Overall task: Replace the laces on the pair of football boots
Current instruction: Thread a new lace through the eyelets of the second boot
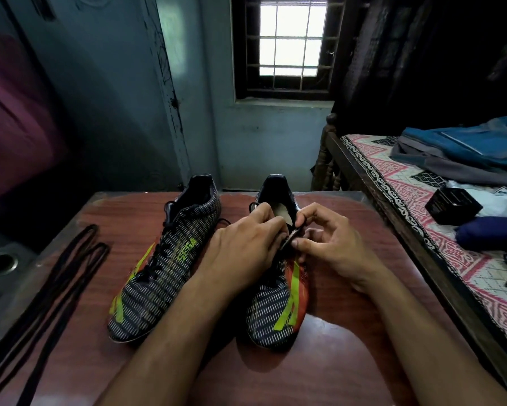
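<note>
Right boot [278,291]: stands on the wooden table [349,347], toe near, heel far, so the lacing faces the person; it sits just right of its mate and is the one being worked on
Left hand [243,244]: fingers curled down over the upper lacing of the right boot, knuckles up; it seems to steady the eyelet edge and pinch lace there, though what exactly lies under the fingertips is hidden
Right hand [325,238]: thumb and forefinger pinched on a dark strip at the boot's throat, probably the old lace or the tongue's edge; I cannot tell which
Why both hands meet there: the top eyelets are where an old lace is loosened first, so this looks like the unlacing step, early in the task
Left boot [170,259]: parked to the left, toe near, its black lace threaded and loose at the top, waiting its turn
Spare laces [50,285]: long black cords laid out in loops along the near-left edge of the table, well apart from the boots, likely kept straight so they stay untangled and within reach
Bed [439,230]: to the right, patterned cover, with a blue backpack [463,150] and a small black box [453,205] on it, clear of the work
</note>
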{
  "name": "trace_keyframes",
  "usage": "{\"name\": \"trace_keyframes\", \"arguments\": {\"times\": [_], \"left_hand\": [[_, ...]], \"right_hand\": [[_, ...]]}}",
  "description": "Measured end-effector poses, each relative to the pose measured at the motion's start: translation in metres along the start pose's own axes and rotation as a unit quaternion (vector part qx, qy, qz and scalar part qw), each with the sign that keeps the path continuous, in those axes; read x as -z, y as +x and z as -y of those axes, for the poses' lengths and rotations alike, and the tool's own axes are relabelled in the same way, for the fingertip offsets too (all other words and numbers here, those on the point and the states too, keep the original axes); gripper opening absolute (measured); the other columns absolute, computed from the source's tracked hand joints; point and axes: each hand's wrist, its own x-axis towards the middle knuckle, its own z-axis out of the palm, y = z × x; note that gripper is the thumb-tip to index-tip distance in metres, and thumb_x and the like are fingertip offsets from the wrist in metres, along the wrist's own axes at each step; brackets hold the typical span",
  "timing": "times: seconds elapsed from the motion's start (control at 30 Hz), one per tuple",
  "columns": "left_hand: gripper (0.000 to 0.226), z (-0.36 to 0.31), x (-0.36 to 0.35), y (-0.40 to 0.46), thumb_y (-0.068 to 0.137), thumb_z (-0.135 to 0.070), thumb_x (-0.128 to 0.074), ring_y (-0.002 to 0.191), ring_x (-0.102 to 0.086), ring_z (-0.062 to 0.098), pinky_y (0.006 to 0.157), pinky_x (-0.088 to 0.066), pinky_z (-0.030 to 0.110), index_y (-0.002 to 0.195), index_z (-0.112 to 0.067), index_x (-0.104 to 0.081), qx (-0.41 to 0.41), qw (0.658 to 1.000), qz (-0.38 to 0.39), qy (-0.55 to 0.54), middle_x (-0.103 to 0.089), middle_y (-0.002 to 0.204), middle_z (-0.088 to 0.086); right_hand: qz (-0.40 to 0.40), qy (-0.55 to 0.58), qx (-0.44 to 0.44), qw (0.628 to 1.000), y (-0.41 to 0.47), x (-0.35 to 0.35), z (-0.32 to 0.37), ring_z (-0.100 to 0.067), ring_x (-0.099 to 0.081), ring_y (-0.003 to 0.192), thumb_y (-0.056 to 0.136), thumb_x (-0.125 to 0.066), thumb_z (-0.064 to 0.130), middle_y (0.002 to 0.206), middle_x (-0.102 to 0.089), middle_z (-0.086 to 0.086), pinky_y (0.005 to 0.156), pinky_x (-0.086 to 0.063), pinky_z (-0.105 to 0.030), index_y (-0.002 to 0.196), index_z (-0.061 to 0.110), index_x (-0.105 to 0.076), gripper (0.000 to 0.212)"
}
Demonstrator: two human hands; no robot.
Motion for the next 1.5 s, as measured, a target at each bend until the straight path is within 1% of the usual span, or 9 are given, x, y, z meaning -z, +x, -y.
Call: {"name": "trace_keyframes", "arguments": {"times": [0.13,0.5,0.73,0.83,1.07,1.17,1.3,1.37,1.5], "left_hand": [[0.029,-0.002,0.002,-0.001,0.107,-0.052,-0.033,0.089,-0.064,0.016,0.059,-0.036,0.031,0.118,-0.035,-0.055,-0.006,0.999,-0.019,0.028,-0.049,0.127,-0.015],[0.029,0.006,0.004,0.0,0.105,-0.053,-0.034,0.09,-0.064,0.014,0.058,-0.031,0.03,0.114,-0.036,-0.056,-0.017,0.998,-0.009,0.052,-0.057,0.113,-0.012],[0.016,0.007,-0.013,0.005,0.099,-0.048,-0.057,0.095,-0.066,0.017,0.071,-0.052,0.037,0.107,-0.039,-0.067,0.011,0.993,-0.064,-0.1,-0.063,0.106,-0.015],[0.017,0.011,-0.015,0.005,0.09,-0.046,-0.065,0.091,-0.067,0.012,0.076,-0.056,0.042,0.106,-0.042,-0.066,0.018,0.98,-0.096,-0.171,-0.068,0.099,-0.018],[0.055,0.02,-0.01,0.006,0.087,-0.02,-0.079,0.065,-0.061,0.003,0.066,-0.047,0.019,0.131,-0.039,-0.051,0.01,0.954,-0.072,-0.292,-0.072,0.09,-0.017],[0.051,0.019,-0.016,0.007,0.088,-0.019,-0.079,0.075,-0.063,-0.004,0.067,-0.041,0.008,0.128,-0.039,-0.055,0.019,0.956,-0.081,-0.281,-0.072,0.092,-0.016],[0.05,0.02,-0.014,0.008,0.089,-0.022,-0.078,0.084,-0.065,-0.005,0.075,-0.047,0.014,0.131,-0.041,-0.059,0.018,0.96,-0.056,-0.275,-0.073,0.093,-0.02],[0.047,0.021,-0.014,0.008,0.092,-0.027,-0.074,0.089,-0.066,-0.004,0.08,-0.053,0.024,0.134,-0.043,-0.059,0.004,0.964,-0.06,-0.261,-0.073,0.096,-0.022],[0.047,0.021,-0.023,0.005,0.09,-0.045,-0.064,0.1,-0.063,0.006,0.087,-0.054,0.038,0.137,-0.041,-0.057,-0.015,0.966,-0.132,-0.22,-0.069,0.113,-0.019]], "right_hand": [[0.002,-0.006,0.002,1.0,0.001,0.001,-0.002,-0.03,-0.064,0.07,0.084,-0.078,-0.006,0.093,-0.061,-0.009,0.066,-0.056,-0.031,0.095,0.018,-0.064,0.03],[0.0,-0.01,-0.006,1.0,0.001,-0.003,-0.002,-0.027,-0.063,0.068,0.085,-0.078,-0.004,0.091,-0.062,-0.013,0.065,-0.056,-0.028,0.097,0.015,-0.062,0.028],[-0.005,-0.004,0.008,1.0,0.001,-0.004,-0.003,-0.027,-0.058,0.071,0.084,-0.078,-0.004,0.094,-0.057,-0.01,0.062,-0.056,-0.027,0.102,0.019,-0.066,0.032],[-0.008,-0.014,0.016,1.0,0.001,-0.006,-0.004,-0.021,-0.057,0.074,0.081,-0.082,-0.002,0.099,-0.056,-0.018,0.066,-0.059,-0.038,0.118,0.026,-0.068,0.048],[-0.045,-0.025,0.017,0.999,0.0,-0.011,-0.002,-0.019,-0.064,0.073,0.079,-0.083,-0.005,0.087,-0.064,-0.004,0.065,-0.062,-0.047,0.129,0.024,-0.06,0.063],[-0.05,-0.049,0.021,0.997,0.0,-0.011,0.0,-0.02,-0.067,0.07,0.08,-0.082,-0.006,0.08,-0.071,-0.006,0.074,-0.061,-0.056,0.133,0.023,-0.06,0.065],[-0.023,-0.074,0.02,0.997,0.002,-0.008,0.0,-0.022,-0.066,0.078,0.079,-0.083,-0.003,0.082,-0.072,-0.003,0.082,-0.057,-0.061,0.133,0.033,-0.06,0.069],[-0.016,-0.082,0.016,0.996,0.002,-0.006,0.0,-0.023,-0.066,0.078,0.08,-0.082,-0.003,0.081,-0.072,-0.002,0.079,-0.058,-0.056,0.131,0.033,-0.06,0.066],[-0.03,-0.066,-0.001,0.997,0.001,-0.001,0.001,-0.011,-0.06,0.069,0.08,-0.075,-0.009,0.074,-0.066,0.002,0.067,-0.052,-0.025,0.124,0.028,-0.06,0.06]]}}
